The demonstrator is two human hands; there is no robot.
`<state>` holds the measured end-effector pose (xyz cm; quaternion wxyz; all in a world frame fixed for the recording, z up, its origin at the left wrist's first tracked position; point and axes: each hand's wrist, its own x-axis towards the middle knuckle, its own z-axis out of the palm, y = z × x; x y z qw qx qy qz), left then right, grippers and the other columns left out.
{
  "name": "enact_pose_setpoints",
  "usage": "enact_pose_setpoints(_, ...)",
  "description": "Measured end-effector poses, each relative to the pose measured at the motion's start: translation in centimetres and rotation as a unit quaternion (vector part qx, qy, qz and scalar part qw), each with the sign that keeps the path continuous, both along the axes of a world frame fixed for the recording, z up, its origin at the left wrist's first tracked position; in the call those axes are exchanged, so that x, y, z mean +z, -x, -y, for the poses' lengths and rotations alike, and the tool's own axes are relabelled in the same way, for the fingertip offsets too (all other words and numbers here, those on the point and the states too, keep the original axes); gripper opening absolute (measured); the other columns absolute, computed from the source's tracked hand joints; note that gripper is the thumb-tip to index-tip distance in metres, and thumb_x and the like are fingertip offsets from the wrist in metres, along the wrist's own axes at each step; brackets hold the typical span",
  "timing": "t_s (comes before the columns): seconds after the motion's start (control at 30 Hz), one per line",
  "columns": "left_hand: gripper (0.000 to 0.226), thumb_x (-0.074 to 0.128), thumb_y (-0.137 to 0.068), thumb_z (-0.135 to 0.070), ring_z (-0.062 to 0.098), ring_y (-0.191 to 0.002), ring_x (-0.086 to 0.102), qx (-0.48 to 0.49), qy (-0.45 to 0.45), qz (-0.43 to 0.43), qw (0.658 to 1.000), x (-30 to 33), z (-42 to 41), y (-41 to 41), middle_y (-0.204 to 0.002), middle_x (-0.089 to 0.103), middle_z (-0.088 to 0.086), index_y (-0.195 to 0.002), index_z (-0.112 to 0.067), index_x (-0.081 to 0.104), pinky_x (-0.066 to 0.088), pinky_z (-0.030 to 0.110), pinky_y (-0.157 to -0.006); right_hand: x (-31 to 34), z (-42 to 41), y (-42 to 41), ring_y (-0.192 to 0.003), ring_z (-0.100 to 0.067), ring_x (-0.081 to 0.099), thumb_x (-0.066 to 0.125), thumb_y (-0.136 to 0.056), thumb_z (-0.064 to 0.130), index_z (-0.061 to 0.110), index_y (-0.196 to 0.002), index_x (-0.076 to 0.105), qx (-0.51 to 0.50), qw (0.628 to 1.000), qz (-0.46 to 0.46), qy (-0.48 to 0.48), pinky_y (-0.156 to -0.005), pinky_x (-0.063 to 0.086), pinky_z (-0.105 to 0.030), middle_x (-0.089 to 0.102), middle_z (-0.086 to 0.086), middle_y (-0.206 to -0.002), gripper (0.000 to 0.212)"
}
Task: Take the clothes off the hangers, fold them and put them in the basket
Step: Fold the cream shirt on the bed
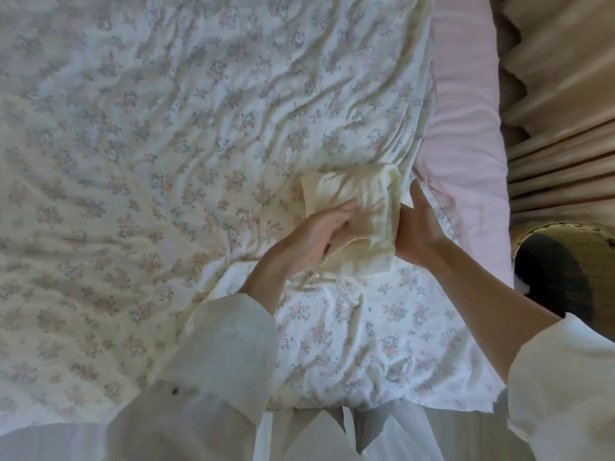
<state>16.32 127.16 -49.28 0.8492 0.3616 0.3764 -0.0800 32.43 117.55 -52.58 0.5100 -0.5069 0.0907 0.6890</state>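
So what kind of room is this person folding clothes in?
Most likely a bedroom. The hands work on a bed spread with a floral sheet, a pink mattress edge shows beside it, beige curtains hang along the side, and a woven basket stands by the bed.

Folded garment lies on the bedspread, toward the bed's right side. Left hand on its near-left edge, right hand against its right edge; garment sits between them. Mattress edge runs right of the bedspread. Curtain further right. Basket right of the bed, below the curtain, near the right forearm.
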Motion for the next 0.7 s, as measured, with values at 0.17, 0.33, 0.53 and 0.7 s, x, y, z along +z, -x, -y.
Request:
enact_pose_setpoints(0.17, 0.034, 0.034, -0.098, -0.027, 0.004, -0.097, 0.062, 0.024, -0.015, 0.007, 1.000, -0.2, 0.7, -1.2, -0.105, 0.066, -0.009, -0.119, -0.014, 0.057, 0.042, 0.025, -0.093, 0.2, 0.5, -0.3, -0.114, -0.035, 0.058, 0.049, -0.095, 0.030, 0.002, -0.123, 0.057, 0.149, 0.983, 0.107, 0.011, -0.098, 0.045, -0.044, 0.061, -0.022, -0.122, 0.040)
enact_pose_setpoints(0.33, 0.030, 0.055, -0.091, -0.030, 0.020, -0.109, 0.055, -0.098, -0.451, -0.140, 0.876, -2.8, 2.5, 0.1, -0.115, 0.059, 0.002, -0.116, -0.013, 0.060, 0.046, 0.034, -0.093, -0.3, -0.2, 0.1, -0.091, -0.025, 0.057, 0.055, -0.080, 0.000, 0.003, -0.115, 0.045, 0.211, 0.879, 0.410, 0.121, -0.072, 0.053, -0.035, 0.057, -0.012, -0.103, 0.036)
enact_pose_setpoints(0.53, 0.048, 0.069, -0.077, -0.044, 0.024, -0.118, 0.041, -0.334, -0.677, -0.063, 0.653, -4.6, 5.9, 0.9, -0.122, 0.046, 0.005, -0.122, -0.031, 0.058, 0.041, 0.043, -0.091, -2.9, 0.4, 0.0, -0.100, -0.033, 0.055, 0.054, -0.083, 0.010, 0.000, -0.114, 0.043, 0.262, 0.810, 0.493, 0.181, -0.075, 0.048, -0.039, 0.055, -0.016, -0.107, 0.034)
enact_pose_setpoints(0.7, 0.053, 0.063, -0.079, -0.050, 0.015, -0.076, 0.056, -0.079, -0.359, -0.100, 0.925, -3.0, 1.7, -0.1, -0.084, 0.058, 0.005, -0.090, 0.001, 0.065, 0.045, 0.030, -0.077, -2.9, 0.8, -0.4, -0.077, -0.016, 0.048, 0.066, -0.085, 0.028, 0.010, -0.094, 0.041, 0.251, 0.851, 0.428, 0.170, -0.058, 0.037, -0.023, 0.044, 0.004, -0.079, 0.031)
